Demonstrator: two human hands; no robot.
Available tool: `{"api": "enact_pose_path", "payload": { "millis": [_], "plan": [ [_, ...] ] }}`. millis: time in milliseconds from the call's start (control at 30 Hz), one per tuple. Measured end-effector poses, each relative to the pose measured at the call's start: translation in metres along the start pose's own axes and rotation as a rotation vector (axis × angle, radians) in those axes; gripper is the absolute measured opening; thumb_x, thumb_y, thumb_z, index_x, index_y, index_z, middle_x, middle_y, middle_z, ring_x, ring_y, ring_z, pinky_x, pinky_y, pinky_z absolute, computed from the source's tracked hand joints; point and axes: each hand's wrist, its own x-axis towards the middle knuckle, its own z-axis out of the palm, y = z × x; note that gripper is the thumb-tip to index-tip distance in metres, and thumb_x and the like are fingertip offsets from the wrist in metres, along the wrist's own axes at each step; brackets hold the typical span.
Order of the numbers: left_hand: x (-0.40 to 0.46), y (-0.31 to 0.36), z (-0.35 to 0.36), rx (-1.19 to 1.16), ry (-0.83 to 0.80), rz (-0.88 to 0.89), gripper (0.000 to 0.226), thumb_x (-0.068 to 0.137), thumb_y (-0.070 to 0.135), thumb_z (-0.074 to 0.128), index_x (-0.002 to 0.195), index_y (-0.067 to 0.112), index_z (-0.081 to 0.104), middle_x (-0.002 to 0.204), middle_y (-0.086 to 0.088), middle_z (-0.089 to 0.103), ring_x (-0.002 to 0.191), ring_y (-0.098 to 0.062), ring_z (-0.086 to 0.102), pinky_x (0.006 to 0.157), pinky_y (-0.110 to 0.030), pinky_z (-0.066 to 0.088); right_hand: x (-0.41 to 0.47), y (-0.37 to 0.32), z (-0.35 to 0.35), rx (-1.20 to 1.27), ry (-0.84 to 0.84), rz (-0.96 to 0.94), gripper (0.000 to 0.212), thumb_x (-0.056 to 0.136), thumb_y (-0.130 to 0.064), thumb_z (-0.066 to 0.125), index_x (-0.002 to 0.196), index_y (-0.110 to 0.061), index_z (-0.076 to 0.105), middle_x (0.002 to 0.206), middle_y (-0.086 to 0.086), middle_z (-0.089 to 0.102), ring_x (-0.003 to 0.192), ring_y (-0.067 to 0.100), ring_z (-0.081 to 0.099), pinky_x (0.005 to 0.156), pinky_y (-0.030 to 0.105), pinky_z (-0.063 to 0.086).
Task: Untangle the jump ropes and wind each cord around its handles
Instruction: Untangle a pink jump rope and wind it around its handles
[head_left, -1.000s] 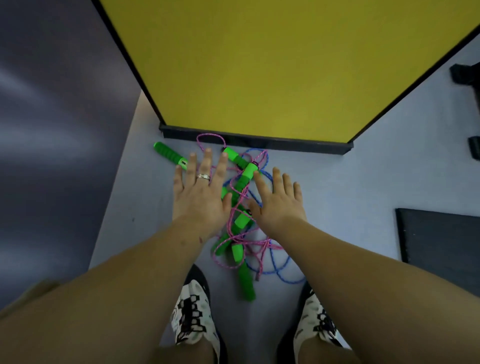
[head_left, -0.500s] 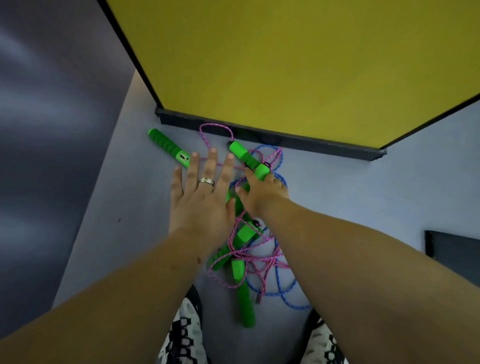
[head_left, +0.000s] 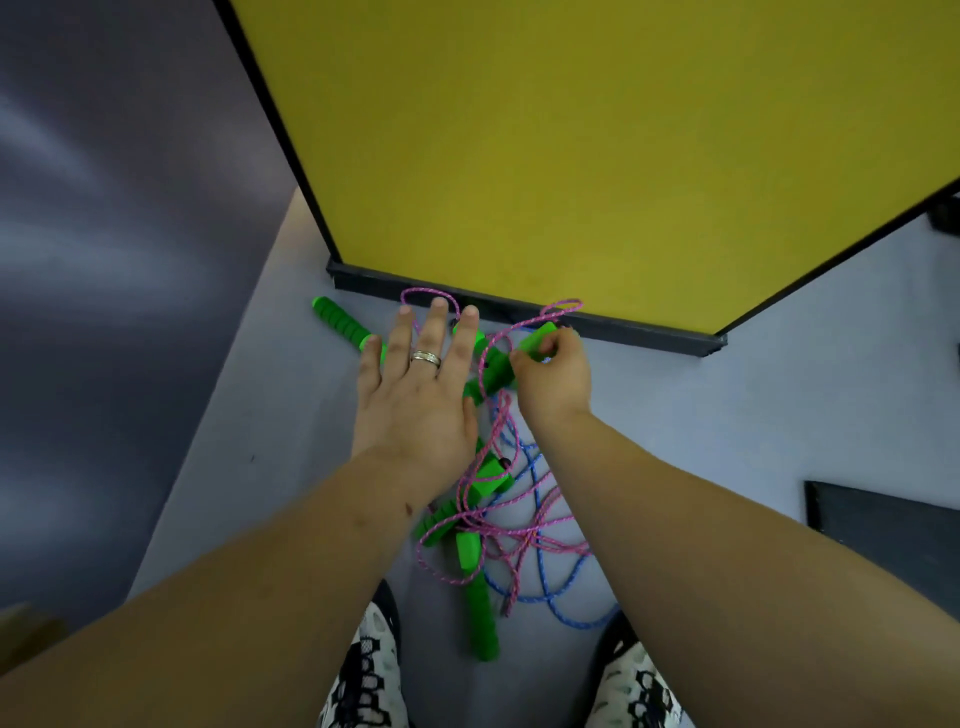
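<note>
A tangle of jump ropes lies on the grey floor in front of me: a pink cord (head_left: 511, 538), a blue cord (head_left: 545, 582) and several green handles. One green handle (head_left: 340, 322) lies apart at the far left, another (head_left: 480, 613) points toward my feet. My right hand (head_left: 553, 382) is closed around a green handle (head_left: 535, 335) near the panel's base, with pink cord looped over it. My left hand (head_left: 421, 395) hovers flat over the pile with its fingers spread, holding nothing.
A yellow panel (head_left: 597, 156) with a black base strip (head_left: 519, 317) stands just behind the ropes. A dark wall runs along the left. A dark mat (head_left: 883, 525) lies at the right. My two patterned shoes (head_left: 363, 675) stand at the bottom edge.
My right hand went from lying flat on the pile to closing on a green handle, then lifted it toward the panel, dragging a pink loop along. My left hand stayed spread and shifted slightly forward.
</note>
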Motion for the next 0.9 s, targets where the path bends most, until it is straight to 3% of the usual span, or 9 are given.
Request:
{"api": "enact_pose_path", "payload": {
  "millis": [167,267,433,533,633,700,767,833,900],
  "plan": [
    [-0.008,0.013,-0.053,-0.04,0.001,0.044,0.1,0.083,0.026,0.054,0.155,0.03,-0.015,0.168,0.0,-0.007,0.154,-0.029,-0.006,0.123,-0.05,0.006,-0.032,-0.055,-0.051,0.241,-0.09,0.063,0.042,0.077,-0.001,0.066,0.104,-0.017,0.039,0.079,0.001,0.046,0.067,0.019,0.046,0.061,0.039,0.043],
    [-0.018,0.026,-0.089,-0.115,0.037,0.069,0.102,0.08,0.02,0.054,0.156,0.029,-0.013,0.168,0.001,-0.005,0.154,-0.026,-0.005,0.124,-0.046,0.005,-0.058,-0.086,-0.089,0.118,-0.231,-0.005,0.056,0.076,-0.006,0.068,0.124,-0.017,0.042,0.09,0.005,0.058,0.077,0.023,0.059,0.07,0.042,0.054],
    [-0.036,0.053,-0.139,-0.304,0.113,0.115,0.101,0.078,0.016,0.056,0.158,0.025,-0.006,0.168,0.002,0.003,0.154,-0.022,0.006,0.122,-0.043,0.016,-0.111,-0.126,-0.142,-0.192,-0.34,-0.259,0.055,0.075,-0.009,0.075,0.123,-0.028,0.054,0.095,0.003,0.064,0.08,0.027,0.066,0.071,0.045,0.059],
    [-0.047,0.064,-0.161,-0.5,0.074,0.201,0.099,0.077,0.009,0.054,0.158,0.032,0.001,0.167,0.003,0.009,0.152,-0.015,0.013,0.117,-0.04,0.03,-0.143,-0.138,-0.165,-0.158,-0.359,-0.32,0.054,0.075,-0.007,0.074,0.114,-0.038,0.051,0.084,-0.001,0.064,0.065,0.026,0.063,0.055,0.039,0.052],
    [-0.05,0.071,-0.163,-0.743,-0.035,0.228,0.088,0.08,0.008,0.052,0.155,0.039,0.019,0.162,0.005,0.024,0.148,-0.006,0.023,0.117,-0.031,0.03,-0.168,-0.142,-0.176,-0.024,-0.392,-0.34,0.054,0.077,0.001,0.065,0.113,-0.037,0.054,0.082,-0.004,0.066,0.064,0.017,0.061,0.057,0.033,0.047],
    [-0.049,0.074,-0.16,-0.87,-0.078,0.199,0.073,0.075,0.013,0.049,0.142,0.041,0.042,0.144,0.007,0.049,0.135,-0.006,0.043,0.112,-0.033,0.038,-0.176,-0.141,-0.178,0.079,-0.439,-0.312,0.059,0.078,0.008,0.06,0.114,-0.038,0.058,0.092,0.004,0.071,0.08,0.026,0.069,0.068,0.047,0.057],
    [-0.044,0.074,-0.159,-0.892,-0.12,0.182,0.052,0.072,0.017,0.046,0.119,0.037,0.055,0.111,0.006,0.065,0.106,-0.009,0.061,0.091,-0.038,0.051,-0.174,-0.14,-0.177,0.217,-0.485,-0.272,0.061,0.077,0.016,0.061,0.114,-0.033,0.059,0.101,0.014,0.072,0.092,0.032,0.07,0.081,0.054,0.056],
    [-0.034,0.072,-0.153,-0.895,-0.181,0.152,0.033,0.077,0.02,0.047,0.104,0.03,0.061,0.086,0.004,0.066,0.076,-0.015,0.062,0.07,-0.039,0.052,-0.166,-0.142,-0.178,0.37,-0.473,-0.224,0.059,0.077,0.023,0.059,0.112,-0.024,0.058,0.097,0.016,0.068,0.087,0.027,0.065,0.082,0.047,0.054],
    [-0.026,0.069,-0.149,-0.97,-0.226,0.102,0.023,0.083,0.023,0.051,0.101,0.03,0.064,0.085,0.005,0.069,0.073,-0.013,0.064,0.072,-0.038,0.054,-0.157,-0.146,-0.179,0.516,-0.451,-0.166,0.054,0.078,0.027,0.055,0.109,-0.018,0.058,0.091,0.015,0.062,0.085,0.025,0.061,0.083,0.044,0.052]
  ]
}}
